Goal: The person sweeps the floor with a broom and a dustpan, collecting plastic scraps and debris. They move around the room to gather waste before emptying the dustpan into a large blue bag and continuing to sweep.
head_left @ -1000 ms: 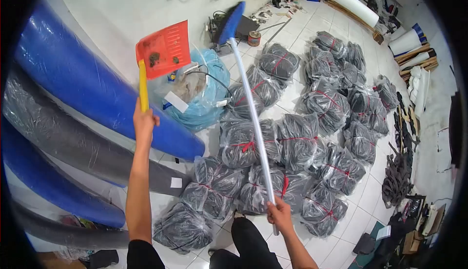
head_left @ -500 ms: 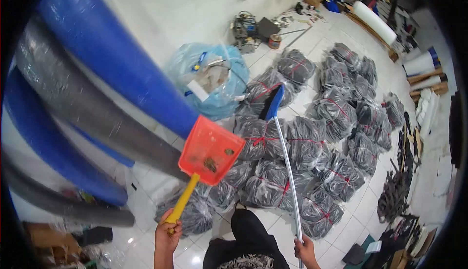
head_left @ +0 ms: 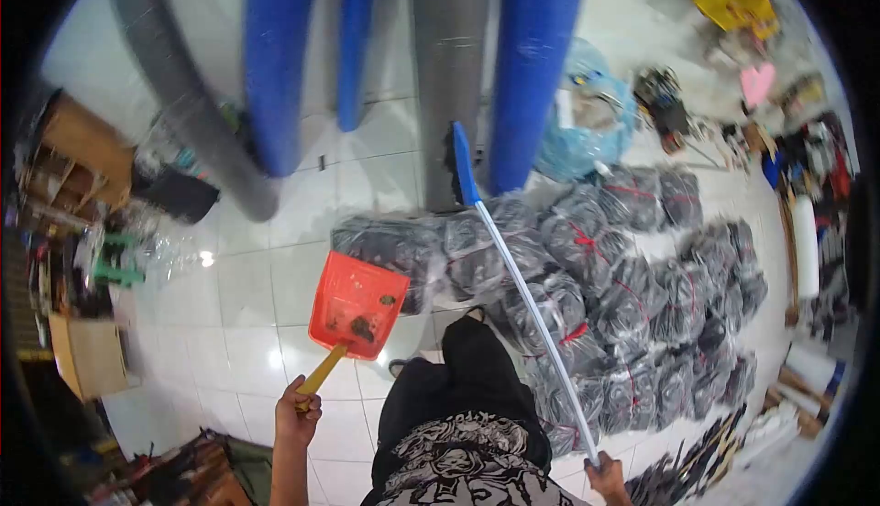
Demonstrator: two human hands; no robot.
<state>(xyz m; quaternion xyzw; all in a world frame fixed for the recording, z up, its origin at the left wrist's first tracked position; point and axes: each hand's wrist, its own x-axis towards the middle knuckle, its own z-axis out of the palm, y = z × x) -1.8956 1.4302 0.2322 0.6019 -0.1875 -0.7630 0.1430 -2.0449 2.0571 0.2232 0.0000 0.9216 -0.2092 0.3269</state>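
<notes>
My left hand [head_left: 299, 411] grips the yellow handle of a red dustpan [head_left: 359, 306], held above the tiled floor in front of my legs. Some dark debris lies in the pan. On the right, my right hand [head_left: 602, 471] is closed round the lower end of a long pale broom handle. The blue broom head [head_left: 466, 165], with dark bristles, points away from me near the rolls. Under the handle lie several dark bundles [head_left: 623, 309] in clear plastic, many tied with red string.
Tall blue [head_left: 532, 66] and grey rolls [head_left: 447, 75] stand ahead. A blue plastic bag [head_left: 573, 153] sits beside them. A cardboard box [head_left: 87, 148] and a green stool [head_left: 119, 263] are at the left. Scraps lie along the right side.
The view has swung left, so rolls and bundles appear further right and the left-side shelves show. The broom head is now near the rolls, off the bundles. Both hands keep their hold.
</notes>
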